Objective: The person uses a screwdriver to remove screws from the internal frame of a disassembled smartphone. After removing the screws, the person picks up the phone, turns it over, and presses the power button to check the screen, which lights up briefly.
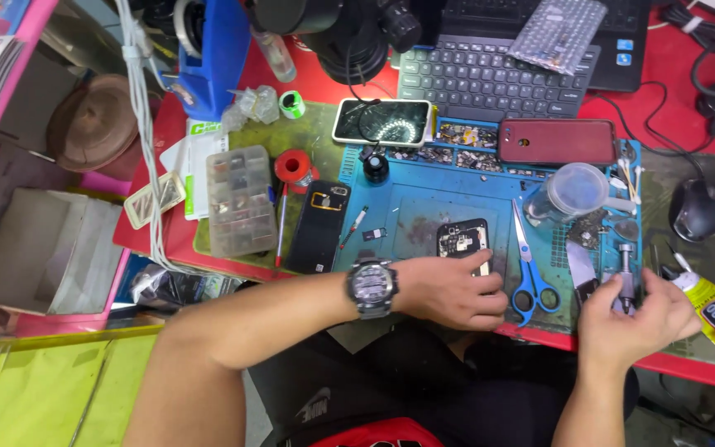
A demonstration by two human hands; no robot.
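Left hand (457, 291) rests half-curled, empty, beside an opened phone (462, 237) near the blue mat's (424, 207) front edge — right hand (635, 319) grips a metal tool (625, 273).

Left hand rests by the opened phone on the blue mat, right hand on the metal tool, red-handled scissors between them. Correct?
Not quite: the scissors have blue handles, not red, as the head view shows. The rest stands: the left hand rests by the opened phone on the blue mat, and the right hand is on the metal tool.
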